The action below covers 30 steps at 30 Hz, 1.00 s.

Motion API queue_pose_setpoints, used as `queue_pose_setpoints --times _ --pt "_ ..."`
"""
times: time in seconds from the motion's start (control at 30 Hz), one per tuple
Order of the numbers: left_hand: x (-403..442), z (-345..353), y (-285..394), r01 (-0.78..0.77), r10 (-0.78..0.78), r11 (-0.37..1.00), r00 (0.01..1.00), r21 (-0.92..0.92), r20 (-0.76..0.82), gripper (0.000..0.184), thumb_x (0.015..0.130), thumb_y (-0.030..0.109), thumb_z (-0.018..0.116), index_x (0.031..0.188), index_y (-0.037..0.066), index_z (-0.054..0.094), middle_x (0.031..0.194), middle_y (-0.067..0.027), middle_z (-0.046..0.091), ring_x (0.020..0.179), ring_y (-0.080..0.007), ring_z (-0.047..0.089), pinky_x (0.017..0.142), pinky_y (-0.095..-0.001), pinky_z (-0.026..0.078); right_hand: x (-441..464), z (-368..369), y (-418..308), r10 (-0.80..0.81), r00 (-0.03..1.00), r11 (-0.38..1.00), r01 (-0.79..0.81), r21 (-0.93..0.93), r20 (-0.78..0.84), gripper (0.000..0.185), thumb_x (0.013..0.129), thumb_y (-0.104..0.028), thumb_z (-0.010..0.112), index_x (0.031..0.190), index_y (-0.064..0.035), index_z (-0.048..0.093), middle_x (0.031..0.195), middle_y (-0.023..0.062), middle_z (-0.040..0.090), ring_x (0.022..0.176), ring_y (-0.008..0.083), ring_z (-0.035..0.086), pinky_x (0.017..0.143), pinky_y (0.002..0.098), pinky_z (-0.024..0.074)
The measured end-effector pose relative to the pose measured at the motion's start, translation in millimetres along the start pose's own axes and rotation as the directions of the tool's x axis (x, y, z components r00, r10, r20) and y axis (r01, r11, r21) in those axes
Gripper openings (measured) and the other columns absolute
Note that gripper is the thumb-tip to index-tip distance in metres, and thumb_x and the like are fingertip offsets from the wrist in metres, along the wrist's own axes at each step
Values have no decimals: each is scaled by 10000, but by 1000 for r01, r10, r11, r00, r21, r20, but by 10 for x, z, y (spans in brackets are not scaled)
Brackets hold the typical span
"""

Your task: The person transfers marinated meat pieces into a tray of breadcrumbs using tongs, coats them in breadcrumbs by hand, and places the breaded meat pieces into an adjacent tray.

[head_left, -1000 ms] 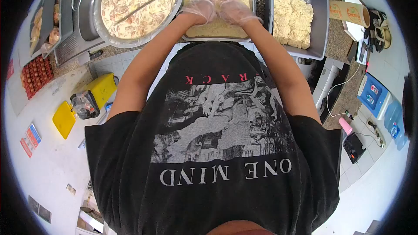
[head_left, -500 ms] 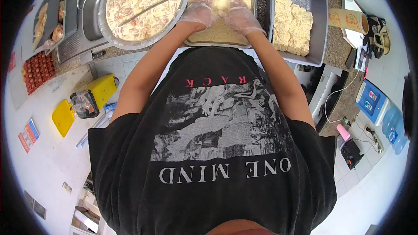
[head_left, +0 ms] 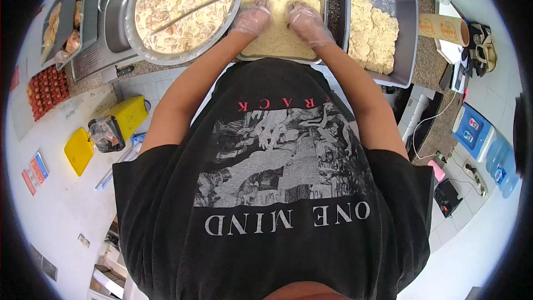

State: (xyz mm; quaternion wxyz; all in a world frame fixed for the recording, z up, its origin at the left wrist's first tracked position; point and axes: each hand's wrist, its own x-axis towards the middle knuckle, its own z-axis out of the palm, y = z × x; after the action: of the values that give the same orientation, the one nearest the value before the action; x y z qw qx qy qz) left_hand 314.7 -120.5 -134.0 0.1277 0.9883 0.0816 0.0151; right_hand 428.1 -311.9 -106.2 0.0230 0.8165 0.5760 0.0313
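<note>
Both hands wear clear plastic gloves over a tray (head_left: pixel 280 58) of pale yellow, crumbly flour or breading (head_left: pixel 282 36). My left hand (head_left: pixel 254 18) presses on the left part of the breading, with its fingers curled under. Beside it, with a gap between, my right hand (head_left: pixel 306 21) presses in the same way, knuckles forward. What lies inside the curled fingers, if anything, is hidden. To the left stands a big round basin (head_left: pixel 133 36) of raw meat pieces in creamy liquid (head_left: pixel 183 11). Metal tongs (head_left: pixel 211 1) lie across it, their bent end reaching over the tray.
A grey tub (head_left: pixel 408 39) with breaded pieces (head_left: pixel 372 33) stands at the right. Beyond it lies a printed paper tube (head_left: pixel 444 29). A steel sink (head_left: pixel 117 28) is left of the basin, with egg trays (head_left: pixel 49 91) farther left.
My fingers were stretched forward in the breading and are now curled under. Both hands have drawn slightly apart. Basin, tongs and tub stay in place.
</note>
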Motion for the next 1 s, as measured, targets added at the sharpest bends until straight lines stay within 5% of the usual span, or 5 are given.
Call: queue_pose_setpoints --times 0.23,0.47,0.57,0.63,1.0 --pt "250 -355 22 228 -176 966 924 -120 338 347 983 233 565 1088 -47 741 1223 -303 704 1194 -436 677 975 -537 558 335 40 206 189 974 948 -214 236 124 309 901 -140 661 1139 53 703 973 250 747 964 330 750 893 430 590" --pt "256 -657 158 622 -411 495 783 -607 467 563 981 453 601 1267 -21 701 1235 -278 721 1110 -423 711 964 -518 526 203 -368 644 420 779 323 -607 726 465 589 943 -336 723 1448 -50 619 1501 244 581 1380 365 565 1182 394 411" --pt "121 -773 316 663 -451 389 743 -639 495 647 985 475 591 1422 -2 590 1329 -310 656 1216 -418 667 1040 -500 503 157 -253 805 307 877 527 -480 701 369 524 942 -329 700 1370 -28 659 1406 269 633 1305 392 614 1137 424 462" --pt "191 -713 219 653 -464 669 740 -354 487 721 1010 455 544 1577 21 443 1475 -339 550 1307 -461 604 1125 -496 472 148 -338 734 371 858 686 -510 518 354 447 946 -302 678 1284 -10 691 1320 286 669 1226 419 652 1088 454 501" --pt "-555 -743 533 351 -235 923 841 -160 487 387 922 220 656 1217 -27 698 1257 -323 680 1196 -454 677 1024 -495 553 -440 -414 -344 115 900 944 -231 235 420 433 882 -199 752 1178 79 602 1023 302 700 1026 350 742 873 450 602"
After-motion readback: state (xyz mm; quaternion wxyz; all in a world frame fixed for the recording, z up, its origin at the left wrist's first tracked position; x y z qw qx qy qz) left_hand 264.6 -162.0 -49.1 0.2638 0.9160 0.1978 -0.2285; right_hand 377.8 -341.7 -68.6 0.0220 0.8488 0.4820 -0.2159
